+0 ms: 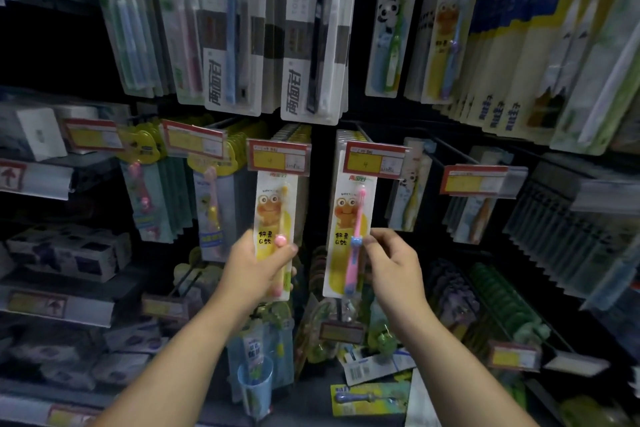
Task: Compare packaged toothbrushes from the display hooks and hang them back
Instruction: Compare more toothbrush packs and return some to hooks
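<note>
Fingers (285,250) of L hand (256,267) curl round lower half of yellow toothbrush pack (273,208), thumb across the front, other fingers behind. R hand (394,263) pinches right edge of pink toothbrush pack (346,229) w/ thumb & forefinger, just beside the blue grip on the brush; remaining fingers loosely curled. Both packs upright, side by side w/ a dark gap between, tops tucked behind red-yellow price tags (277,156); can't tell if they sit on hooks. More packs of same kind stacked behind each. Panda pack (389,24) hangs upper right. Blue cup (254,381) sits low, btwn the forearms.
</note>
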`<control>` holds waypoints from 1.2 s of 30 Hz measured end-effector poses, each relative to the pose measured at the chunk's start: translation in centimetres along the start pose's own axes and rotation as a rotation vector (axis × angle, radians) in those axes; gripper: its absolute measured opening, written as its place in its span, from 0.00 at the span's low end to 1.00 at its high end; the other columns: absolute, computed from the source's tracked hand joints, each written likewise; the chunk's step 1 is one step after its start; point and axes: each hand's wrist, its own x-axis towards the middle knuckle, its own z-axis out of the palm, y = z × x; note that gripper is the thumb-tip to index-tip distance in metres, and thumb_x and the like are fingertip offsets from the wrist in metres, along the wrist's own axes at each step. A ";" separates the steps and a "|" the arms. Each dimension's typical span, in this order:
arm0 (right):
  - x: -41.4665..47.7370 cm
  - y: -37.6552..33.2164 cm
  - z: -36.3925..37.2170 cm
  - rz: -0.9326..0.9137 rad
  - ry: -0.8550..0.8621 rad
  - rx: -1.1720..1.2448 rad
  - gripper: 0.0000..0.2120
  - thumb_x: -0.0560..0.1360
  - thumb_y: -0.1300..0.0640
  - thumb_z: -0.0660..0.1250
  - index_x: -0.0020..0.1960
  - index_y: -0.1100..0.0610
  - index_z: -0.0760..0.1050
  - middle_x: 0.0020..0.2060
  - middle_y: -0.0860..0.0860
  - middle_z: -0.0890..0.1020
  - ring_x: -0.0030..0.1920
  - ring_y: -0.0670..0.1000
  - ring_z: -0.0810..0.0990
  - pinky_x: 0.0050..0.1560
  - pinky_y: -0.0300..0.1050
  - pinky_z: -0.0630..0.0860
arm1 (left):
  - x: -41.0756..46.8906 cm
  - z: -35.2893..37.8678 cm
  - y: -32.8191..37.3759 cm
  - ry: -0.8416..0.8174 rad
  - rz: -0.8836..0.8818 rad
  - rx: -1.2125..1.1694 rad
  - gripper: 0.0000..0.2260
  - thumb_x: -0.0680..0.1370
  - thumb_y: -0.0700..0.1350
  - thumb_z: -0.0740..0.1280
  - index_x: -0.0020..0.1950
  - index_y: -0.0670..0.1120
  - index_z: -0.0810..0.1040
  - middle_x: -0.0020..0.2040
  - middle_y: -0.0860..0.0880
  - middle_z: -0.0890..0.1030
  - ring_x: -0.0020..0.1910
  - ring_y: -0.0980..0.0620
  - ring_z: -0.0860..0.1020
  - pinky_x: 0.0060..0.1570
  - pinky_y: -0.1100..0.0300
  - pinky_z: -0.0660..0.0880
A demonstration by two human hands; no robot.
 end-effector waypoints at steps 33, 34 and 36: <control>-3.6 -13.7 -11.5 -0.386 -0.194 -0.941 0.27 0.79 0.47 0.69 0.75 0.52 0.66 0.70 0.51 0.72 0.70 0.54 0.72 0.67 0.50 0.73 | -6.8 3.7 17.2 -0.309 0.601 1.143 0.16 0.79 0.61 0.66 0.63 0.56 0.73 0.56 0.56 0.79 0.55 0.54 0.79 0.54 0.49 0.80; -3.4 -14.5 -12.2 -0.398 -0.168 -0.907 0.26 0.79 0.47 0.69 0.74 0.52 0.67 0.68 0.51 0.73 0.68 0.53 0.74 0.65 0.47 0.73 | -6.9 4.2 18.3 -0.303 0.640 1.069 0.13 0.79 0.60 0.66 0.61 0.57 0.75 0.53 0.58 0.81 0.51 0.56 0.80 0.52 0.50 0.81; -2.7 -16.0 -13.3 -0.418 -0.104 -0.815 0.24 0.79 0.47 0.69 0.72 0.52 0.69 0.65 0.50 0.75 0.64 0.52 0.76 0.58 0.44 0.72 | -6.7 5.4 20.3 -0.280 0.688 0.901 0.09 0.81 0.59 0.66 0.56 0.57 0.77 0.46 0.58 0.82 0.45 0.58 0.81 0.48 0.51 0.82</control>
